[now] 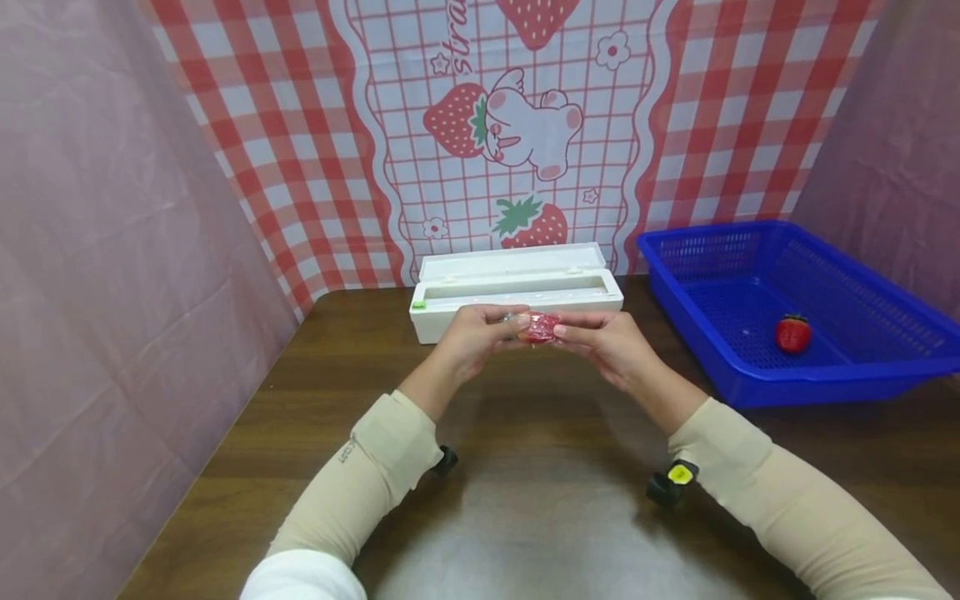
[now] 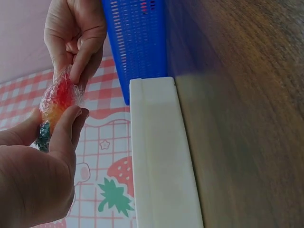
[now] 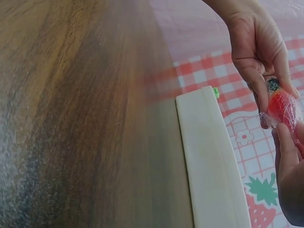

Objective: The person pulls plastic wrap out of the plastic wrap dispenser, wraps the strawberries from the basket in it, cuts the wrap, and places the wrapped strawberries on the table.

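A strawberry (image 1: 540,327) wrapped in clear plastic film is held up between both hands, above the table and in front of the white box. My left hand (image 1: 476,337) pinches its green leafy end, seen in the left wrist view as a dark green tip on the strawberry (image 2: 58,102). At the red end, my right hand (image 1: 611,346) pinches the film and fruit between thumb and fingers. Crinkled film stands out around the strawberry (image 3: 282,105) in the right wrist view. The fingers hide part of the fruit.
Behind the hands stands a long white box (image 1: 517,292), its lid raised and a green piece at its left end. To the right, a blue basket (image 1: 738,379) contains another strawberry (image 1: 792,334). A strawberry-print cloth (image 1: 517,125) hangs behind the wooden table (image 1: 337,400).
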`<state>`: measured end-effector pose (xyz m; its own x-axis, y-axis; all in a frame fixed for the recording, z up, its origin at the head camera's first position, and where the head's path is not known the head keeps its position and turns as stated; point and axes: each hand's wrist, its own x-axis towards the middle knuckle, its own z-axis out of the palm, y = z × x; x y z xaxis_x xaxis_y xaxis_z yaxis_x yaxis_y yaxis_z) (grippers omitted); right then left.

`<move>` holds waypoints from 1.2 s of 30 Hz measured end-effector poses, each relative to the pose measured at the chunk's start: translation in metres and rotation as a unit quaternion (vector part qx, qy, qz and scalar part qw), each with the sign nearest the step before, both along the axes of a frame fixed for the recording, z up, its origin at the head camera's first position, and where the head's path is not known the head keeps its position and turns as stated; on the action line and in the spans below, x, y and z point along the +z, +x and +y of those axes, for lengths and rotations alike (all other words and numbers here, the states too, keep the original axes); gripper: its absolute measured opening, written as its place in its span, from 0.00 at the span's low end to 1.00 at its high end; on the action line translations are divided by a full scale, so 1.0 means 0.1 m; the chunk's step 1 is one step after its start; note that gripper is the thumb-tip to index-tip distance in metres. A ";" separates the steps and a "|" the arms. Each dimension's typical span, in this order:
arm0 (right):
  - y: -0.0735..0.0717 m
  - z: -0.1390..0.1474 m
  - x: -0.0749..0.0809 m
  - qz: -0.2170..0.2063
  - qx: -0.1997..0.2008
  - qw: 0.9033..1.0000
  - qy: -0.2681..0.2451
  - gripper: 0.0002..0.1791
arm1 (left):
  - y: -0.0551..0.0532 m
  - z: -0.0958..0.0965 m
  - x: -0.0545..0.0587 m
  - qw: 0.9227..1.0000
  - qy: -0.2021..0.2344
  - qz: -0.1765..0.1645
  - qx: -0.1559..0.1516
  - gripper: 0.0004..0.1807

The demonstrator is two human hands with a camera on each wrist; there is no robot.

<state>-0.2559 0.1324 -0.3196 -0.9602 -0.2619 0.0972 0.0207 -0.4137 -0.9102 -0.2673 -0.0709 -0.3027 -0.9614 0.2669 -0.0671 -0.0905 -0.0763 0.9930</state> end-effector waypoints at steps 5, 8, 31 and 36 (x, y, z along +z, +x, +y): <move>-0.01 0.01 -0.01 -0.014 -0.001 1.000 0.013 0.19 | -0.02 -0.03 -0.01 1.000 0.015 -0.012 -0.019 0.19; -0.02 0.01 -0.02 -0.021 -0.006 1.000 0.021 0.19 | -0.02 -0.07 0.00 0.996 -0.049 0.057 -0.038 0.25; 0.08 -0.06 -0.01 0.006 0.033 0.998 0.049 0.20 | 0.16 0.09 0.04 0.568 -0.543 0.616 -0.045 0.14; 0.09 -0.06 -0.01 0.006 0.033 0.998 0.054 0.18 | 0.17 0.09 0.03 0.586 -0.538 0.604 -0.046 0.12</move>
